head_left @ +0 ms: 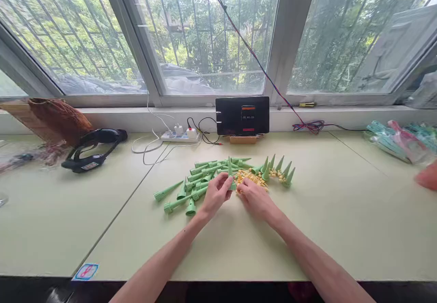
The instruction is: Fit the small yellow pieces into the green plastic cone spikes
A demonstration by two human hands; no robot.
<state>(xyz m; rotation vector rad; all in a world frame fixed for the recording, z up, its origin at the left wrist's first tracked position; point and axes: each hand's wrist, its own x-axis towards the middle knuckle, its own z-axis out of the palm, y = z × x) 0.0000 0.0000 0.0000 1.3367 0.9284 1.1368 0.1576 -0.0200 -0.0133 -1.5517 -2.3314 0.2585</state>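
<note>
The left hand holds a green cone upright, its fingers closed around the wide lower end while the point sticks up above them. Just beside it, the right hand reaches into a heap of small yellow pieces, fingers bent downward at its near edge; whether they pinch a piece cannot be told. Both hands are over the middle of the pale green worktop. To the left of the heap, and partly behind the left hand, lies a loose pile of green spikes, most on their sides and pointing various ways. On the heap's right side stands a cluster of green cones, tips up and slightly tilted, with some yellow pieces around their bases. Farther back, a dark tablet showing a timer leans on a small brown stand near the wall below the windows. A white power strip with plugs lies to its left, and a black strapped headset rests farther left.
</note>
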